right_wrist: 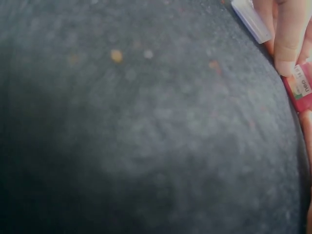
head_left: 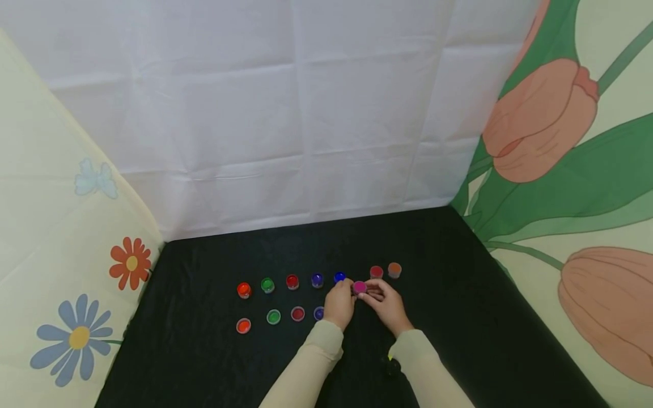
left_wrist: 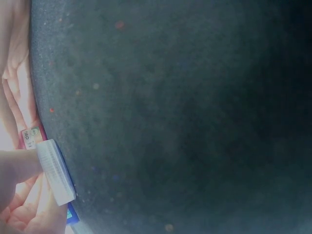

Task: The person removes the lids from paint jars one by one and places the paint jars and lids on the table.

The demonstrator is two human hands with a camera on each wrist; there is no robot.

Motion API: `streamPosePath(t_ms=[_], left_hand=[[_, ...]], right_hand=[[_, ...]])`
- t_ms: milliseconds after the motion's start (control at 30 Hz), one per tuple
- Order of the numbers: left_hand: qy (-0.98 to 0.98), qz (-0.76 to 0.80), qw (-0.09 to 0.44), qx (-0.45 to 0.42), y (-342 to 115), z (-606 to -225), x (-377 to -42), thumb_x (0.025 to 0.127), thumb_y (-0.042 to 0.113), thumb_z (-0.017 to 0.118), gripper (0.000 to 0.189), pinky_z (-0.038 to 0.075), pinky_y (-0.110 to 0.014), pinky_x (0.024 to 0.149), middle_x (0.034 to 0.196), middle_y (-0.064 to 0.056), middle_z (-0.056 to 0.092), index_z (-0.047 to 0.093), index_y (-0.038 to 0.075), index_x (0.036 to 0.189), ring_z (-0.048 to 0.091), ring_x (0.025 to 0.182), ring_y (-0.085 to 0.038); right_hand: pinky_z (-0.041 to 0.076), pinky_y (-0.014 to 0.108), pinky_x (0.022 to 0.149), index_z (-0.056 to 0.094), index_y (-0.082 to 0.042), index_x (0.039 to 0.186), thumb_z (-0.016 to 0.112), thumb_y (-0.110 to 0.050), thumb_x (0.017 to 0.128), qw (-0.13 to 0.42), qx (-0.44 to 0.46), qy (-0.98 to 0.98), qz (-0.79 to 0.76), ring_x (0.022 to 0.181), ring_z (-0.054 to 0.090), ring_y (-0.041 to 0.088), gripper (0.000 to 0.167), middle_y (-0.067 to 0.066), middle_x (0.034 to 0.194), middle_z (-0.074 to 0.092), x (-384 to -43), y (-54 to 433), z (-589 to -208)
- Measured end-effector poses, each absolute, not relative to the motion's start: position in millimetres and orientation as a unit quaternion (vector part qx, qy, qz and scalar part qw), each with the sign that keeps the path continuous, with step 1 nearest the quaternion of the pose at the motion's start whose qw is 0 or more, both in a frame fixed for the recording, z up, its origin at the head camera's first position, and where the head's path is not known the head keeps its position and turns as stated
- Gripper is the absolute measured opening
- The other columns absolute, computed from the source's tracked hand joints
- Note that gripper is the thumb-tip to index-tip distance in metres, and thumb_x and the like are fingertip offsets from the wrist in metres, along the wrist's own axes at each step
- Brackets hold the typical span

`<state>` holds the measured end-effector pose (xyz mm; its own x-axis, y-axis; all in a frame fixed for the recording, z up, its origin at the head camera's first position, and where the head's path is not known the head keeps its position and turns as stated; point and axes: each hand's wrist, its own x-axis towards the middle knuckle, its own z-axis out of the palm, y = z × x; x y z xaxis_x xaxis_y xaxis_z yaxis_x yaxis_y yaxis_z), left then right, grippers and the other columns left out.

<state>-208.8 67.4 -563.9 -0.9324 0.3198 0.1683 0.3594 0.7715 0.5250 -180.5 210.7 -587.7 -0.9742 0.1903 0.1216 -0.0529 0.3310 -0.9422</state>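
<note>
My right hand [head_left: 390, 306] pinches a small magenta paint pot [head_left: 359, 288] between thumb and fingers, and its label faces the right wrist view. Close against it on the left, my left hand [head_left: 339, 303] holds a clear ridged lid [left_wrist: 57, 171], seen edge-on in the left wrist view with the thumb pressed on it. The lid is apart from the pot. Just beyond the left fingers stands a blue paint pot [head_left: 339, 276], partly covered by them. Behind the right hand is a pinkish-red pot [head_left: 376, 272], with an orange-brown pot [head_left: 394, 270] beside it.
Orange-red [head_left: 244, 290], green [head_left: 267, 285], red [head_left: 292, 281] and violet-blue [head_left: 317, 280] pots line up leftward on the black cloth [head_left: 204, 362]. Before them lie matching round lids, such as the orange one [head_left: 244, 326]. A white curtain [head_left: 306, 113] hangs behind.
</note>
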Motion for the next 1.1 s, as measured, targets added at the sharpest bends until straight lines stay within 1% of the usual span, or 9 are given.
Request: streamPosePath(t_ms=[133, 267, 400, 467, 567, 700, 767, 933, 1100], left_hand=[[-0.940, -0.286, 0.037, -0.183, 67, -565, -209, 0.091, 0.008, 0.075, 0.019, 0.056, -0.038, 0.077, 0.096, -0.009, 0.066, 0.063, 0.005, 0.106, 0.068, 0.087, -0.025], [-0.940, -0.288, 0.036, -0.182, 67, -565, -210, 0.092, 0.008, 0.075, 0.019, 0.056, -0.037, 0.076, 0.096, -0.008, 0.066, 0.064, 0.005, 0.107, 0.068, 0.087, -0.024], [-0.939, -0.288, 0.037, -0.182, 67, -564, -210, 0.092, 0.008, 0.075, 0.019, 0.056, -0.037, 0.076, 0.095, -0.008, 0.066, 0.064, 0.005, 0.107, 0.068, 0.086, -0.024], [-0.940, -0.287, 0.037, -0.182, 67, -564, -210, 0.092, 0.008, 0.075, 0.020, 0.056, -0.037, 0.076, 0.096, -0.008, 0.066, 0.063, 0.005, 0.107, 0.068, 0.086, -0.024], [-0.940, -0.286, 0.037, -0.182, 67, -565, -210, 0.092, 0.009, 0.075, 0.020, 0.056, -0.037, 0.077, 0.096, -0.008, 0.066, 0.063, 0.005, 0.108, 0.068, 0.087, -0.024], [-0.941, -0.283, 0.038, -0.181, 67, -566, -211, 0.092, 0.009, 0.075, 0.020, 0.056, -0.037, 0.076, 0.096, -0.008, 0.066, 0.063, 0.006, 0.108, 0.068, 0.086, -0.024], [-0.941, -0.283, 0.038, -0.180, 67, -566, -210, 0.092, 0.009, 0.075, 0.020, 0.056, -0.037, 0.076, 0.095, -0.008, 0.066, 0.063, 0.006, 0.108, 0.068, 0.086, -0.023], [-0.942, -0.281, 0.036, -0.181, 67, -566, -210, 0.092, 0.009, 0.075, 0.020, 0.056, -0.036, 0.076, 0.095, -0.007, 0.066, 0.063, 0.006, 0.108, 0.068, 0.086, -0.023], [-0.941, -0.275, 0.056, -0.190, 66, -567, -209, 0.090, 0.008, 0.077, 0.021, 0.056, -0.035, 0.075, 0.094, -0.007, 0.066, 0.064, 0.005, 0.106, 0.068, 0.085, -0.023]], right_hand=[[0.055, 0.023, 0.087, 0.069, -0.001, 0.119, 0.075, -0.005, 0.091, 0.099, -0.028, -0.802, 0.588, 0.099, 0.067, 0.012, 0.029, 0.016, 0.115, 0.067, -180, 213, -588], [0.052, 0.017, 0.088, 0.068, 0.001, 0.124, 0.071, -0.003, 0.093, 0.086, -0.022, -0.796, 0.599, 0.099, 0.064, 0.004, 0.032, 0.017, 0.118, 0.065, -179, 214, -587], [0.050, 0.014, 0.087, 0.066, 0.005, 0.125, 0.070, -0.001, 0.094, 0.077, -0.015, -0.799, 0.596, 0.097, 0.062, -0.002, 0.032, 0.020, 0.118, 0.063, -174, 212, -575], [0.051, 0.015, 0.087, 0.066, 0.007, 0.124, 0.070, 0.000, 0.094, 0.075, -0.014, -0.801, 0.594, 0.097, 0.063, 0.000, 0.031, 0.021, 0.118, 0.063, -170, 210, -564], [0.053, 0.020, 0.089, 0.065, 0.009, 0.124, 0.072, 0.000, 0.092, 0.076, -0.017, -0.812, 0.578, 0.101, 0.066, 0.012, 0.033, 0.022, 0.119, 0.064, -165, 205, -548], [0.053, 0.021, 0.090, 0.065, 0.008, 0.125, 0.073, -0.001, 0.092, 0.074, -0.032, -0.824, 0.561, 0.105, 0.067, 0.025, 0.035, 0.021, 0.119, 0.064, -165, 202, -543], [0.053, 0.021, 0.089, 0.066, 0.007, 0.123, 0.073, -0.001, 0.092, 0.078, -0.028, -0.824, 0.560, 0.103, 0.067, 0.024, 0.033, 0.021, 0.117, 0.064, -165, 202, -545], [0.053, 0.019, 0.087, 0.067, 0.004, 0.124, 0.072, -0.004, 0.094, 0.082, -0.027, -0.812, 0.578, 0.100, 0.065, 0.012, 0.032, 0.019, 0.117, 0.064, -173, 208, -566], [0.052, 0.019, 0.088, 0.067, -0.002, 0.129, 0.070, -0.011, 0.096, 0.074, -0.039, -0.798, 0.596, 0.102, 0.064, 0.009, 0.034, 0.016, 0.122, 0.065, -181, 213, -585]])
